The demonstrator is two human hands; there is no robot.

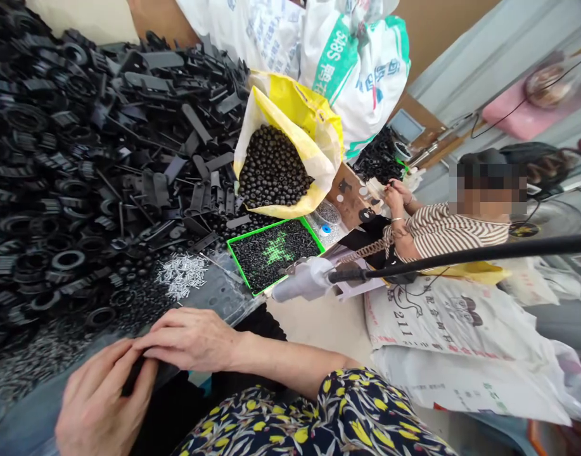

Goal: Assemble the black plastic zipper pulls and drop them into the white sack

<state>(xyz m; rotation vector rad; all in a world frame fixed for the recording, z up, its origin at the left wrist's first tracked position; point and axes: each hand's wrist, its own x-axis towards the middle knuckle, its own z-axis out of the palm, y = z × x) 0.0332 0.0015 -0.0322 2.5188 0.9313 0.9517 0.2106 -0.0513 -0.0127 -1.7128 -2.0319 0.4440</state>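
Note:
Both hands meet at the front edge of the work surface, lower left in the head view. My left hand (102, 399) is closed round a small black part (132, 375), mostly hidden by the fingers. My right hand (190, 339) reaches in from the right, its fingers pressed together over the same part and touching the left fingertips. Just beyond them lies a pile of short silver pins (182, 275). Small black pieces are strewn to its left, and grey pins (38, 364) are spread behind my left hand.
A large heap of black plastic parts (104, 139) fills the left. A yellow sack (319, 114) holds black balls (274, 168). Near it are a green tray (229, 248) and a white tool (302, 280) on a black hose (461, 253). A person (452, 231) works farther right.

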